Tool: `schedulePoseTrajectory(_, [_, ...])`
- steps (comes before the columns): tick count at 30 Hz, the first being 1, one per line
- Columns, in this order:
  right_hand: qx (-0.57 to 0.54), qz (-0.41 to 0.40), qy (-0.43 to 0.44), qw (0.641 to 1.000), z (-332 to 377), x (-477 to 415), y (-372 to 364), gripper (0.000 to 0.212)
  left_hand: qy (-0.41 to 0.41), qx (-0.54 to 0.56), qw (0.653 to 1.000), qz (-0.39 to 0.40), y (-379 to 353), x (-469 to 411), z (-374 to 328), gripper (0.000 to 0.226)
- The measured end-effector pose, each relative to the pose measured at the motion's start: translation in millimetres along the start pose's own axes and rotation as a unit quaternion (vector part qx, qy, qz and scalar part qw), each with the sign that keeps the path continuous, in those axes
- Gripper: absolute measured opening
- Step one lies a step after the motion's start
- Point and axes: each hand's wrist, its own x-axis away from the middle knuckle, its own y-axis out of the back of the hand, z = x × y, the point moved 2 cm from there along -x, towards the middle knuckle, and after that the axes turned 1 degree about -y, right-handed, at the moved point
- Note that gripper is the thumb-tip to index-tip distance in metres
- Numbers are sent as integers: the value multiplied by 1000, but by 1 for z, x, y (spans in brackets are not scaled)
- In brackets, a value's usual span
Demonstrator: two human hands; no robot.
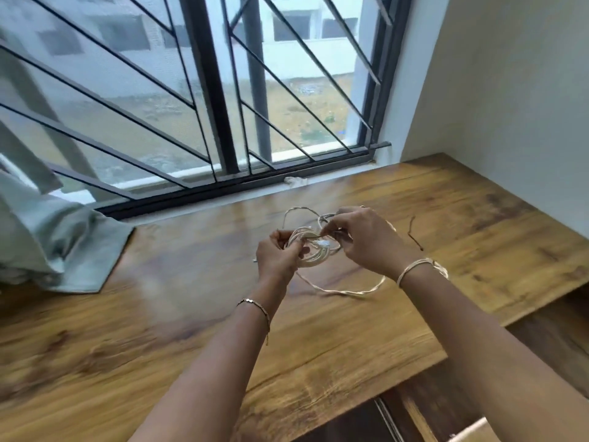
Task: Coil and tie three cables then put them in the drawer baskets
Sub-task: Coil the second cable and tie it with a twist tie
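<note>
Head view: we look down along two bare forearms to a wooden tabletop [191, 330] that runs under a barred window [223, 90].
Left hand [276, 255]: it reaches forward with the wrist bent slightly inward. We see its fingers curled round the left side of the pale cable coil [314, 253], gripping the bunched loops.
Right hand [361, 239]: it is held a little higher and further out, palm turned down. Thumb and forefinger pinch a strand at the top of the same coil.
Cable position: the coil hangs between both hands, just above the wood. One loop arcs up behind the fingers, and a loose tail [347, 291] drops and curves across the tabletop below the right wrist.
Wrists: the left wrist carries a thin bracelet [255, 306]. The right carries a pale wrap [417, 266]; we cannot tell whether it is a band or more cable.
Hard to make out: blur softens the coil, and the fingertips are lost among the loops, so we cannot count the turns. A thin dark cord [414, 232] lies right of the right hand, its ends unclear.
Cut off: a pale green curtain [54, 237] spills onto the table at the left edge.
</note>
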Motion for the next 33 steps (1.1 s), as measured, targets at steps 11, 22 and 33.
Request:
schedulePoseTrajectory(11, [87, -3, 123, 989, 97, -36, -41, 22, -16, 8, 996, -89, 99, -2, -12, 13])
schedulePoseTrajectory(22, [72, -72, 163, 981, 174, -44, -102, 24, -30, 28, 991, -127, 168, 4, -18, 16])
schedulePoseTrajectory(33, [79, -209, 144, 964, 200, -47, -122, 21, -45, 127, 984, -114, 191, 11, -16, 8])
